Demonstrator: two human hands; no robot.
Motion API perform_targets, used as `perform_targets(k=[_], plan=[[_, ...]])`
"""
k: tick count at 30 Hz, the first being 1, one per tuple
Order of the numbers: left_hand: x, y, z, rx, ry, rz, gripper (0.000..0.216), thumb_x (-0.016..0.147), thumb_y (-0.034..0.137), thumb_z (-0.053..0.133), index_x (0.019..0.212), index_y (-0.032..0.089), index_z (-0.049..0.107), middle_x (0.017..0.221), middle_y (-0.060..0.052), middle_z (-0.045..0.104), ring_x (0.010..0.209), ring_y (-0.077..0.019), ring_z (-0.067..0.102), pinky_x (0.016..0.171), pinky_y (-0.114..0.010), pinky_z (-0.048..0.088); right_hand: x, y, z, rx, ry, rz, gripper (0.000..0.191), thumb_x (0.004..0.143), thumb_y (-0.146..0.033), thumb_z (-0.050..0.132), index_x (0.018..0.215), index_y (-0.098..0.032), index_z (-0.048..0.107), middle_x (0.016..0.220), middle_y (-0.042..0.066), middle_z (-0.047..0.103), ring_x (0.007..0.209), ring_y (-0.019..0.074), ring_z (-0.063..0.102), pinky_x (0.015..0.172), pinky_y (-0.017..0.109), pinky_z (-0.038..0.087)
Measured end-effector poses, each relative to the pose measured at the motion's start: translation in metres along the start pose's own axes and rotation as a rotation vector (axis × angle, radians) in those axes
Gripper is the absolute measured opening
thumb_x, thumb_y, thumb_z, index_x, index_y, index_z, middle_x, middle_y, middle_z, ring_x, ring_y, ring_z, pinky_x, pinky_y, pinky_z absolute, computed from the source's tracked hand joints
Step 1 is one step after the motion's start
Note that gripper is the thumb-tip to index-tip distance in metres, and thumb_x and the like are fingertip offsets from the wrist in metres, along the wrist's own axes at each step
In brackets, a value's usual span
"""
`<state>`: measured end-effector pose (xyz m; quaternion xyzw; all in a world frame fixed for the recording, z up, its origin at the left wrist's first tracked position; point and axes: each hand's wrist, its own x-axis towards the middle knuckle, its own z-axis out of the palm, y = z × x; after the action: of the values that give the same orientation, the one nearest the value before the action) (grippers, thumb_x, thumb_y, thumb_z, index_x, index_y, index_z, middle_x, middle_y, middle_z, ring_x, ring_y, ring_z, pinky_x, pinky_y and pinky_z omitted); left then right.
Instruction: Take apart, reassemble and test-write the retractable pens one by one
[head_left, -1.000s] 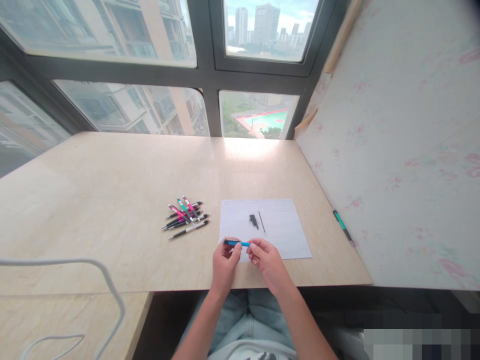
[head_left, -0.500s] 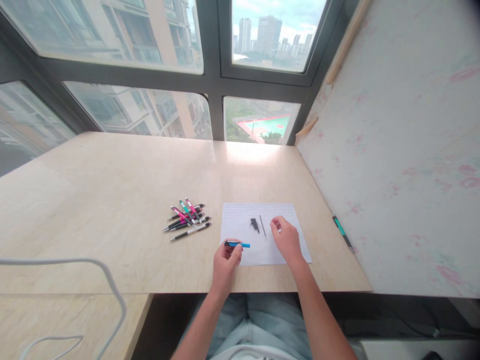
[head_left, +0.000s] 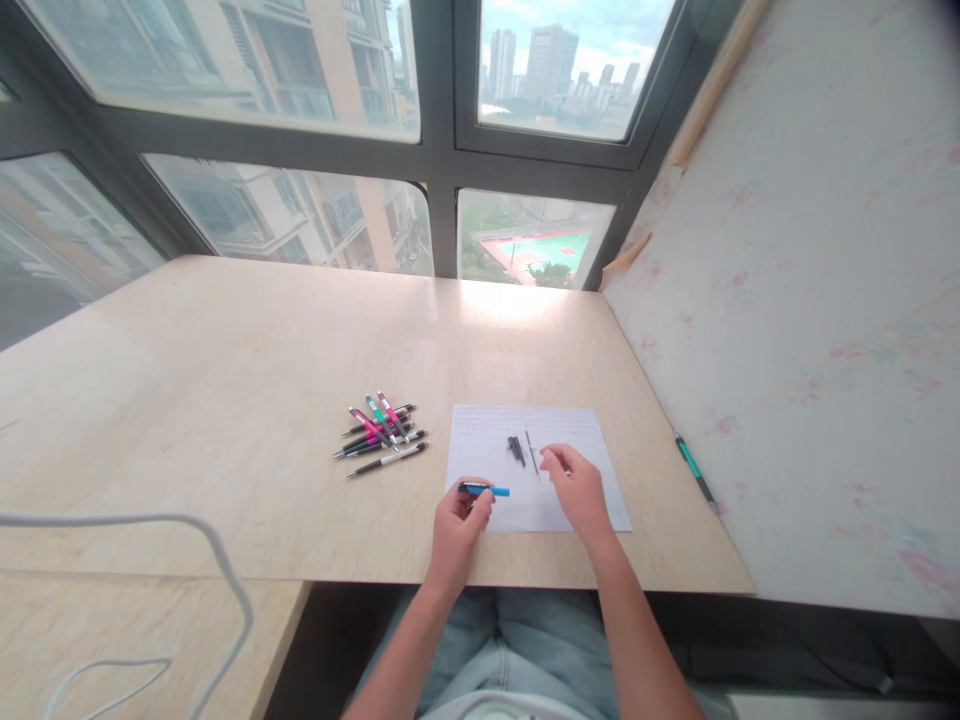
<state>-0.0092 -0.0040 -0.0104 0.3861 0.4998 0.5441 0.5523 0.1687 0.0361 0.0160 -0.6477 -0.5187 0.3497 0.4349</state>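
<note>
My left hand [head_left: 459,520] is closed on a blue pen barrel [head_left: 486,490], holding it level over the near edge of a white sheet of paper [head_left: 577,428]. My right hand [head_left: 576,488] rests on the paper with its fingers curled near a thin dark refill [head_left: 532,452]. Whether those fingers pinch the refill or anything else I cannot make out. A small black pen part [head_left: 515,449] lies on the paper just left of the refill.
A pile of several pens [head_left: 382,432], pink, teal, black and white, lies left of the paper on the beige table [head_left: 225,380]. One teal pen [head_left: 694,474] lies at the table's right edge by a floral wall panel [head_left: 810,300]. A white cable [head_left: 150,560] loops at lower left.
My right hand left the blue pen barrel and moved right and away onto the paper, then drew slightly back toward the refill. My left hand kept the barrel.
</note>
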Motion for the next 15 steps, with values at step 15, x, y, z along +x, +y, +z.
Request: perform_targets(k=[15], plan=[[-0.004,0.010,0.006,0.136,-0.020,0.073,0.022,0.077,0.038,0.070,0.075,0.017,0.064,0.065,-0.001,0.064,0.061,-0.0156,0.059,0.061,-0.026,0.047,-0.060,-0.007,0.048,0.998,-0.282,0.554,0.032,0.066,-0.041,0.080,0.079,-0.015,0.067,0.066,0.000,0.060,0.053,0.0082,0.049,0.047,0.019,0.036]])
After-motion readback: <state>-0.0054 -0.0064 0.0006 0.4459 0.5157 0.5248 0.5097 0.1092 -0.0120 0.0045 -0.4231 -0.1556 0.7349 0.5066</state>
